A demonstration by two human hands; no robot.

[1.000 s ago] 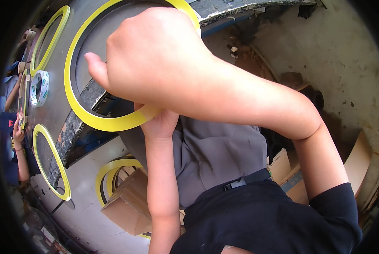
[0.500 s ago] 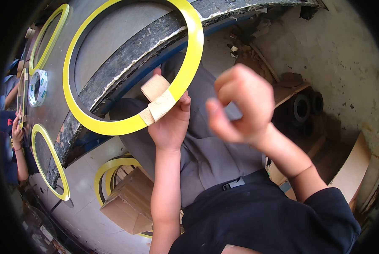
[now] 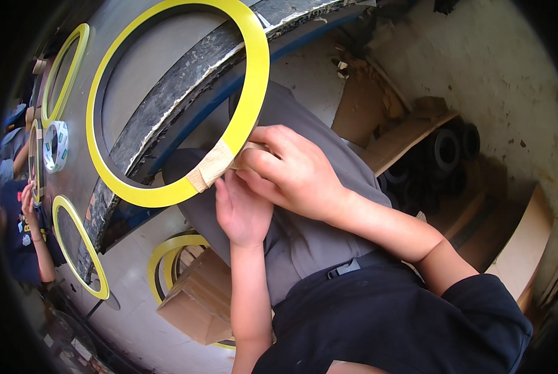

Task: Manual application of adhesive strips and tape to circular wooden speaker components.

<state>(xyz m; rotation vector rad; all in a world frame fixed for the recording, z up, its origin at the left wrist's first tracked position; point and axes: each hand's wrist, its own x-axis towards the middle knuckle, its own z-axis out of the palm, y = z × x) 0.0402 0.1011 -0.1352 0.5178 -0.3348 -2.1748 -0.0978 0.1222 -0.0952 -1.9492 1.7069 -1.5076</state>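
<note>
A large flat yellow ring (image 3: 257, 75) with a dark inner edge lies tilted across the bench rim. Tan paper-like tape (image 3: 213, 163) is wrapped round its lower right part. My right hand (image 3: 300, 174) is closed at the tape's outer end, and a bit of tan shows between its fingers. Just below, my left hand (image 3: 244, 215) is palm up with its thumb raised near the taped part. Its other fingers are mostly hidden behind my right hand, so its grip is unclear.
More yellow rings (image 3: 104, 283) (image 3: 82, 37) stand at the left, near a white tape roll (image 3: 56, 146). Another person's hand (image 3: 28, 202) touches a ring there. A cardboard box (image 3: 198, 296) and rings lie below the bench. Dark rings (image 3: 446, 149) sit under cardboard at the right.
My right hand has come in from the right, closing on the tape end beside the ring. The ring has shifted left, and the tan flap that stood up is now mostly covered.
</note>
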